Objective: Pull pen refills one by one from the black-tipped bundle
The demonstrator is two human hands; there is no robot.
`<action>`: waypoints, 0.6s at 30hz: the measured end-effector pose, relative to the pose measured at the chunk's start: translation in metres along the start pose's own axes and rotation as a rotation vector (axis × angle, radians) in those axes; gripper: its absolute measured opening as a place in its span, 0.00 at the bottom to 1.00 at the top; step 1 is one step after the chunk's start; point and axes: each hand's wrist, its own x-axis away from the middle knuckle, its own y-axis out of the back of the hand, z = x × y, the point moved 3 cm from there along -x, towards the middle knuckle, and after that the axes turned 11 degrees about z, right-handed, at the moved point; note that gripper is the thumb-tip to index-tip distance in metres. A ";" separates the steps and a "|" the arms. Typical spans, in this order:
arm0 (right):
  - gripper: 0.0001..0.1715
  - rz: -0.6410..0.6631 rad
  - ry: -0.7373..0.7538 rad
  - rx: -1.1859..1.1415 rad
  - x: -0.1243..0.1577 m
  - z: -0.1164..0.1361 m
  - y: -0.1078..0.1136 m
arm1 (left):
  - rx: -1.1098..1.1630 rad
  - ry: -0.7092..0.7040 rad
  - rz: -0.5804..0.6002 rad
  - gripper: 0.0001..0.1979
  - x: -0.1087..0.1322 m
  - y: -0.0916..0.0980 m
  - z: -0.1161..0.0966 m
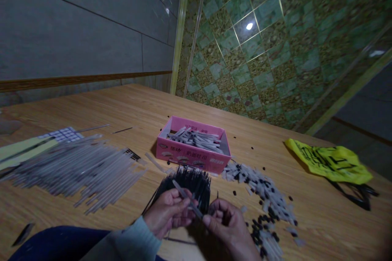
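My left hand [171,212] is closed around a thin translucent plastic tube [181,191], which slants down to the right. At the tube's lower end, my right hand [231,226] is closed, its thumb and fingers pinching there. A thin dark tip [217,195] sticks up beside my right fingers; what it belongs to is hidden. Just behind my hands lies a dense bundle of thin black sticks [196,179]. Beyond it stands an open pink box [190,157] with filled whitish tubes [199,140] inside.
Many long clear tubes [82,171] are spread at left, by a checked cloth [65,133]. Short clear pieces with small black caps [269,191] are scattered at right. A yellow bag [330,161] with black straps lies far right. A tiled wall [92,28] borders the wooden table [137,102].
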 end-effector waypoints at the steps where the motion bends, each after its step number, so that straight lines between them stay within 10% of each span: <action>1: 0.22 -0.024 0.016 -0.013 0.000 0.002 0.001 | 0.029 0.016 0.022 0.11 0.000 -0.002 0.002; 12: 0.14 -0.377 0.135 0.331 0.006 0.032 0.058 | 0.570 -0.104 -0.157 0.14 0.000 0.012 -0.018; 18: 0.03 -0.277 -0.039 0.936 0.005 0.017 0.065 | 0.605 -0.112 -0.154 0.14 0.001 0.010 -0.015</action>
